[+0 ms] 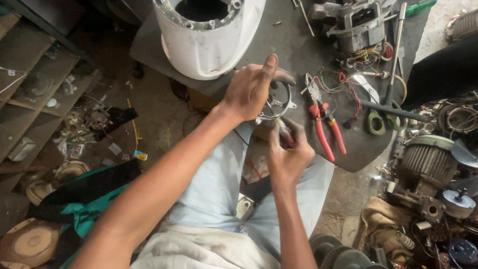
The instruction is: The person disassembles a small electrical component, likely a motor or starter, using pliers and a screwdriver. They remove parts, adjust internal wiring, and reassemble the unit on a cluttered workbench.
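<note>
Cluttered repair shop, dirt floor, dark grey worktop (pixel 298 45) across the lap, wooden shelves (pixel 35 94) off to the left. On the worktop: left hand (pixel 251 89) curled down over a metal ring bracket (pixel 277 104), thumb raised, fingers pinning the ring near the worktop's front edge. Right hand (pixel 286 154) just below it, fist closed around a screwdriver (pixel 284 132), dark handle in the grip, shaft angled up to the ring's lower rim; tip contact hidden. Just right of the ring: red-handled pliers (pixel 323 127), flat, jaws pointing away, handles toward the body. Beyond the pliers: loose red and green wires (pixel 343 87), a green wire coil (pixel 376 122), a long metal rod (pixel 396 55) running upward. Behind the left hand: white plastic housing (pixel 209 40), open top with a metal rim. Top right: grey motor assembly (pixel 356 25) with wiring. Right of the worktop on the floor: ribbed electric motor (pixel 428 159), assorted scrap parts around it. Light trousers and a dirty cloth under the forearms. Green and black fabric (pixel 84 199) lower left.
</note>
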A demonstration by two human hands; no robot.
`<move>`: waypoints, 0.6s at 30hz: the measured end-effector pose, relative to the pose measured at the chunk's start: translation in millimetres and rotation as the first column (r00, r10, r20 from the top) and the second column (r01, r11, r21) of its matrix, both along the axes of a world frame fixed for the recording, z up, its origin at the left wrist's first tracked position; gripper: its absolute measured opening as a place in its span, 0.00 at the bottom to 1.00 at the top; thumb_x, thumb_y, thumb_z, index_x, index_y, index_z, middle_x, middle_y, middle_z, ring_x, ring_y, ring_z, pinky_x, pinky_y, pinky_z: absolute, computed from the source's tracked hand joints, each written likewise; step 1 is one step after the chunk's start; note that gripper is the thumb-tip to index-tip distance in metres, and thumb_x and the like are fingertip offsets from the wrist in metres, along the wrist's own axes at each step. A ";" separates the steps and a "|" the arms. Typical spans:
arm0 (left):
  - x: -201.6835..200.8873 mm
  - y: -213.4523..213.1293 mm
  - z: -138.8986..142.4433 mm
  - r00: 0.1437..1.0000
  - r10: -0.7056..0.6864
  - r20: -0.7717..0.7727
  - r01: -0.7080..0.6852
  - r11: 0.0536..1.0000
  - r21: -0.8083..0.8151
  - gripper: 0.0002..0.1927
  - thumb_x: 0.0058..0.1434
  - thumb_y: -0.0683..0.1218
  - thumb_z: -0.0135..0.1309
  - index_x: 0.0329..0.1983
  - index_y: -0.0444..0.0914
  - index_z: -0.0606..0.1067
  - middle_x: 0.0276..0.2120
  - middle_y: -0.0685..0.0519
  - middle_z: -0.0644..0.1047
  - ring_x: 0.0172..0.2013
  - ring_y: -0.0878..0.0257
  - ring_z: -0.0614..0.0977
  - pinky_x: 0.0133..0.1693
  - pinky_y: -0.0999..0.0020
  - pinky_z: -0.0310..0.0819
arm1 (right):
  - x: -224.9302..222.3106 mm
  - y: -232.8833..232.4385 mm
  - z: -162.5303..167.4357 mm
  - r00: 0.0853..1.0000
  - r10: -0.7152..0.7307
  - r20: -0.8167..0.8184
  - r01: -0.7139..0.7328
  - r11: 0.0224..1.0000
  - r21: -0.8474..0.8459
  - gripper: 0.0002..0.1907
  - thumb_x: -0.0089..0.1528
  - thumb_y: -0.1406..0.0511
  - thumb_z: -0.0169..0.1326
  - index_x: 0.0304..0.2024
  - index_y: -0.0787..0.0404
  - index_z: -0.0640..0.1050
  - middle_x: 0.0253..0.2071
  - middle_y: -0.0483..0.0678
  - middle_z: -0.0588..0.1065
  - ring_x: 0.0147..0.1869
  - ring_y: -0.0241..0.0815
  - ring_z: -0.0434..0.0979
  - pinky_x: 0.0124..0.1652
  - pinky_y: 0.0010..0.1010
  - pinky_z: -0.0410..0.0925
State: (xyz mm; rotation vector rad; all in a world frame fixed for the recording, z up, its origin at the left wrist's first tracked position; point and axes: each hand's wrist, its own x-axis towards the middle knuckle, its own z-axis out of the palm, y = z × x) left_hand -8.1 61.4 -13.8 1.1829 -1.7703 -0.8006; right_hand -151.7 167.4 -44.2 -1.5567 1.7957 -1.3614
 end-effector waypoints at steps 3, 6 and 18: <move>-3.3 0.8 -0.4 0.999 0.021 -0.041 -0.023 0.999 -0.042 0.48 0.71 0.68 0.12 0.41 0.45 0.86 0.30 0.47 0.84 0.35 0.50 0.86 0.45 0.62 0.77 | 1.7 1.4 -1.1 0.996 0.068 0.052 -0.065 0.996 -0.058 0.11 0.67 0.66 0.59 0.49 0.67 0.78 0.38 0.48 0.81 0.39 0.31 0.78 0.40 0.25 0.73; -5.7 2.5 0.4 0.997 0.035 -0.076 -0.041 0.995 -0.085 0.45 0.72 0.65 0.14 0.40 0.44 0.86 0.35 0.48 0.86 0.37 0.50 0.87 0.44 0.63 0.78 | 1.8 3.6 -0.8 0.947 0.101 0.304 -0.131 0.988 0.081 0.11 0.75 0.63 0.50 0.52 0.66 0.76 0.38 0.46 0.78 0.38 0.30 0.72 0.41 0.23 0.68; -16.0 8.2 0.8 0.996 0.054 -0.065 -0.065 0.983 -0.169 0.35 0.74 0.58 0.23 0.39 0.42 0.85 0.36 0.48 0.85 0.35 0.49 0.85 0.41 0.61 0.78 | -1.7 -1.3 -37.9 0.870 0.203 0.450 -0.237 0.971 0.021 0.12 0.74 0.64 0.45 0.53 0.67 0.67 0.46 0.51 0.78 0.51 0.34 0.77 0.52 0.26 0.70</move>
